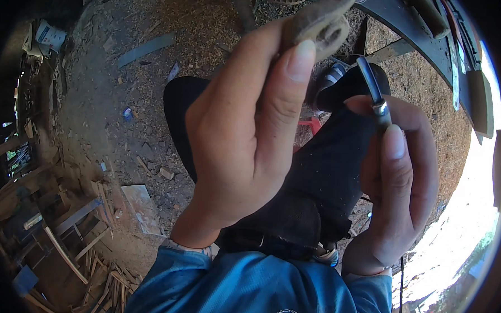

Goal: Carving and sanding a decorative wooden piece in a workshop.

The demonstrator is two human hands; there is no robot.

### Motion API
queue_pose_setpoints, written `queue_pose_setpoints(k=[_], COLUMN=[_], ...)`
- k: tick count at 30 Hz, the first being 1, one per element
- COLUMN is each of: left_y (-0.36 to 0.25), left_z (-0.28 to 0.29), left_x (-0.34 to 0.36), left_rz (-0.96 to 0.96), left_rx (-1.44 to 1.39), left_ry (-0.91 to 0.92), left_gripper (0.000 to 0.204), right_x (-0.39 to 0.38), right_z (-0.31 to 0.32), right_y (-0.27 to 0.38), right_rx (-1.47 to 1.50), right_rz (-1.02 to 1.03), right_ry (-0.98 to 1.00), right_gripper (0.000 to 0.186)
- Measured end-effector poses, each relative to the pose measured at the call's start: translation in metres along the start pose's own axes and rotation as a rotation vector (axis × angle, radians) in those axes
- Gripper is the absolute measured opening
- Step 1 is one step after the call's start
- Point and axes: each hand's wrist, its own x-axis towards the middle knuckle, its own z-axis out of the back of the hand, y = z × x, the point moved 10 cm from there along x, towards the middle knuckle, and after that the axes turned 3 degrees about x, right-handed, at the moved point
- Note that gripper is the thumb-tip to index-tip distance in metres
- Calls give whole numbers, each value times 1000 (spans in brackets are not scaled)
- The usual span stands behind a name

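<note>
Raised in front of me, my left hand (238, 125) is closed round a pale brown carved wooden piece (331, 36) with a rounded hollow in it. My thumb presses on its near side, and its far end runs out toward the top of the view. To the right, my right hand (403, 180) grips a carving gouge (369, 79) by its handle, thumb along the handle and index finger curled near the metal collar. The narrow blade points up and left, apart from the wooden piece. Part of the handle is hidden in my palm.
A dark curved-looking table edge (417, 43) with long tools on it stands at the upper right. Wood shavings and offcuts litter the dirt floor (96, 110). Scrap wood strips (108, 284) pile up at the lower left; a white bucket (50, 36) sits far left. My legs (328, 165) are below my hands.
</note>
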Motion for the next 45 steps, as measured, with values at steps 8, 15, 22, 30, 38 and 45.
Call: queue_pose_setpoints(k=[8, 15, 22, 30, 38, 45], left_y=[-8, -20, -26, -20, -5, -15], left_z=[-2, -7, -16, -2, 6, 5], left_x=[1, 1, 0, -1, 6, 12], left_rz=[43, -212, -192, -34, 243, 37], left_rx=[98, 225, 379, 125, -62, 57], left_ry=[101, 65, 138, 69, 77, 127], left_gripper=[35, 29, 26, 35, 36, 32], right_x=[-9, -10, -10, 4, 0, -11], right_z=[5, 6, -1, -11, 0, 11], right_y=[22, 26, 29, 13, 11, 37], right_rx=[-267, -289, -515, 9, -4, -344], right_rz=[258, 336, 494, 521, 356, 539], right_ry=[-118, -98, -15, 133, 188, -68], right_gripper=[40, 28, 25, 38, 39, 28])
